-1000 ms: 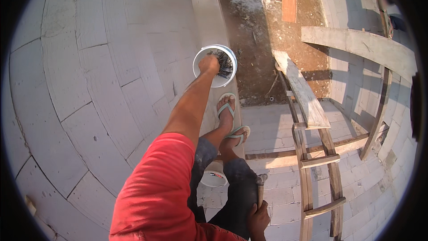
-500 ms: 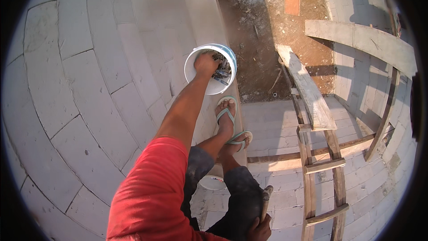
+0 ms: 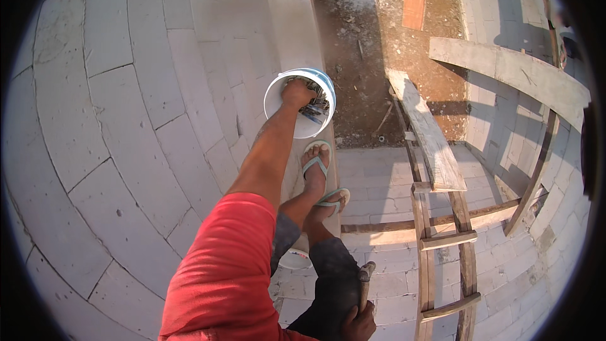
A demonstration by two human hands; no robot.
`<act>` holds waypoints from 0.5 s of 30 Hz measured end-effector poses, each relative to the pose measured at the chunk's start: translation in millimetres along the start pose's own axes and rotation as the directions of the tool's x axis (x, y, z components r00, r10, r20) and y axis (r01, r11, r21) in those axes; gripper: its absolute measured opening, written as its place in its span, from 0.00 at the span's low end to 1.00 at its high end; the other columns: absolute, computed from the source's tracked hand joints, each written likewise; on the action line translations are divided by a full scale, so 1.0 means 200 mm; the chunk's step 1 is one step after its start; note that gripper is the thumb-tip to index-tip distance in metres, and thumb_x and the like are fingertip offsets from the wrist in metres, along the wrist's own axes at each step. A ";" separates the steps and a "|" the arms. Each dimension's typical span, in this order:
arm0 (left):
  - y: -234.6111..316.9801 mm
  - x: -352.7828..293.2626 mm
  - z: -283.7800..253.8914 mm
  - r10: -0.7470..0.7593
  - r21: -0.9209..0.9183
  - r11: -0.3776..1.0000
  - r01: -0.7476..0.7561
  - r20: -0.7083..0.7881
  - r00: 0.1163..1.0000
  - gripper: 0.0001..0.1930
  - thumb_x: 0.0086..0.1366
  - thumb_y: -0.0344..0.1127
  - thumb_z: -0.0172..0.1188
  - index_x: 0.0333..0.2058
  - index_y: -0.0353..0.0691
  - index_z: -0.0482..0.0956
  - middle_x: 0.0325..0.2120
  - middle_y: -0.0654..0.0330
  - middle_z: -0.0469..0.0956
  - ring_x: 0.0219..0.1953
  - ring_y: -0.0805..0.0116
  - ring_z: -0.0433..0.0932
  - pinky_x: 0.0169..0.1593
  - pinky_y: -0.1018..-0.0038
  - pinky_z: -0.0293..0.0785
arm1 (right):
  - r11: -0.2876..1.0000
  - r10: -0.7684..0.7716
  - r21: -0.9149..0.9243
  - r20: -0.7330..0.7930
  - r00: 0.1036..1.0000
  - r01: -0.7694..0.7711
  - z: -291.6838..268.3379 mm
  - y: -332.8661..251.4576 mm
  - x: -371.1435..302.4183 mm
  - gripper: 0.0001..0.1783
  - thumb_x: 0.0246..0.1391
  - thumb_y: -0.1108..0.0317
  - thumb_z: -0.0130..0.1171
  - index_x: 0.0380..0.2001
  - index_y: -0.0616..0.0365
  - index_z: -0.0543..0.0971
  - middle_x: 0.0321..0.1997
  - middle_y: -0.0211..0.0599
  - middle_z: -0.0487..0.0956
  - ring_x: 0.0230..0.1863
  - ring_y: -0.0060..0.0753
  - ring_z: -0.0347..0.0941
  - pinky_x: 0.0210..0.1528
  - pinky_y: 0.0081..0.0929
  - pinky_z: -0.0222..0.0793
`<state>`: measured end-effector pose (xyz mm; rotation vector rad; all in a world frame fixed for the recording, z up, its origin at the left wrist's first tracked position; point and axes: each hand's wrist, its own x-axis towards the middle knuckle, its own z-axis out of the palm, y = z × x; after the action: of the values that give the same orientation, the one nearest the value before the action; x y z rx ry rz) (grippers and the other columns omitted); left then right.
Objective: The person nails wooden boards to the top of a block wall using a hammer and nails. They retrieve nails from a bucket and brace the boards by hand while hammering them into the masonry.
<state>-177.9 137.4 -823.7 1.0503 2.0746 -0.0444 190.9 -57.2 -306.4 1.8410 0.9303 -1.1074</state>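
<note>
A white bucket (image 3: 273, 98) with a blue outer side stands on the wall top, just beyond my feet. Thin metal pieces that look like nails (image 3: 324, 99) lie inside it. My left hand (image 3: 298, 93) is down in the bucket among them, fingers curled; whatever they pinch is hidden. Low in the picture, beside my dark trouser leg, my right hand (image 3: 360, 325) grips a hammer (image 3: 365, 278) by its wooden handle, head upward.
My sandalled feet (image 3: 315, 164) stand on a narrow wall ledge (image 3: 293, 19). Left is a pale block wall (image 3: 136, 126). To the right, lower down, are a wooden ladder (image 3: 445, 244), a plank (image 3: 429, 132), a curved beam (image 3: 505, 63) and dirt ground (image 3: 353, 44).
My left hand has shifted slightly within the bucket, toward the nails. The whole view has tilted a little; my right hand still holds the hammer.
</note>
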 end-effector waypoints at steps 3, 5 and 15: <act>-0.01 -0.03 -0.05 0.031 0.062 0.998 -0.033 0.022 0.999 0.23 0.50 0.48 0.71 0.40 0.38 0.88 0.44 0.45 0.85 0.49 0.48 0.83 0.55 0.59 0.79 | 0.997 -0.068 0.038 -0.066 0.996 0.070 0.01 0.03 -0.05 0.24 0.69 0.52 0.48 0.58 0.57 0.71 0.41 0.59 0.83 0.42 0.69 0.79 0.43 0.58 0.74; 0.03 -0.10 -0.11 0.028 0.097 0.995 -0.032 0.038 0.999 0.22 0.51 0.47 0.71 0.39 0.36 0.88 0.43 0.42 0.84 0.48 0.47 0.83 0.55 0.59 0.78 | 0.999 -0.039 0.034 0.010 0.999 0.039 0.00 0.03 -0.09 0.25 0.69 0.53 0.49 0.60 0.59 0.71 0.43 0.62 0.82 0.43 0.68 0.80 0.43 0.57 0.75; 0.06 -0.46 -0.45 0.099 -0.597 0.800 -0.061 0.031 0.995 0.11 0.59 0.38 0.62 0.35 0.36 0.81 0.32 0.52 0.84 0.29 0.62 0.81 0.37 0.68 0.76 | 0.952 -0.298 -0.138 -0.205 0.932 0.274 0.42 0.42 -0.02 0.26 0.61 0.56 0.59 0.54 0.66 0.72 0.29 0.56 0.82 0.29 0.63 0.81 0.31 0.58 0.75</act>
<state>-195.0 115.7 -698.0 0.7226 1.7944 0.5823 233.1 -167.0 -308.8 1.8049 1.3996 -1.0098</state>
